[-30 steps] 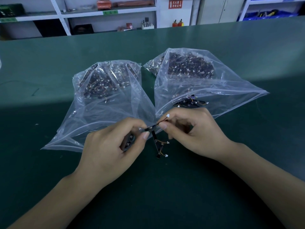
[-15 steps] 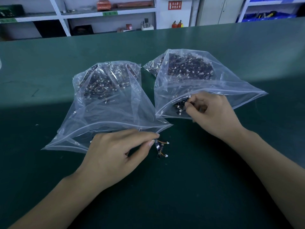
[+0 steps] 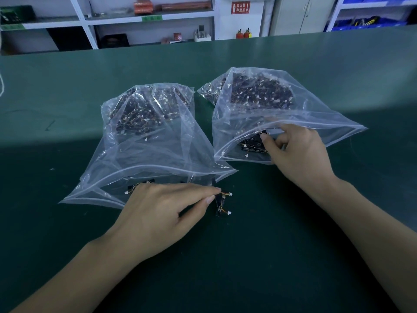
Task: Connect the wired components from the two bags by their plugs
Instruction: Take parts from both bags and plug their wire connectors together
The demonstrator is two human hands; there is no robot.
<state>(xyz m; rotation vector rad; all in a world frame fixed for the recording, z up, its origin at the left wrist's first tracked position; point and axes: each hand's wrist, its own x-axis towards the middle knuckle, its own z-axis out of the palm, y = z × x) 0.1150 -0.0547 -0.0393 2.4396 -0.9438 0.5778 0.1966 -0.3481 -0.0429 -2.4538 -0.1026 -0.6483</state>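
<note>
On a dark green worktop (image 3: 293,256), two clear zip-top plastic bags were seen lying side by side, mouths turned toward the viewer, each filled at its far end with small black wired components with white plugs. The left bag (image 3: 144,141) was spread wide and flat; the right bag (image 3: 282,114) lay just beside it, its mouth held open.

The left hand (image 3: 162,213) was laid palm down at the near edge of the left bag's mouth. Its thumb and forefinger were drawn together in a pinch at a small cluster of joined black components (image 3: 222,203) with orange wires and white plugs, which rested on the worktop just outside the bag. Whether the cluster was actually gripped could not be told. A few loose components (image 3: 141,185) were seen just beyond the knuckles, inside the bag's mouth.

The right hand (image 3: 297,154) was reached into the mouth of the right bag, its fingers (image 3: 267,137) curled at a small heap of black components (image 3: 253,144) lying just inside the opening. Whether one was pinched could not be made out.

Beyond the worktop, white shelving (image 3: 112,19) with assorted items was visible along the far wall.
</note>
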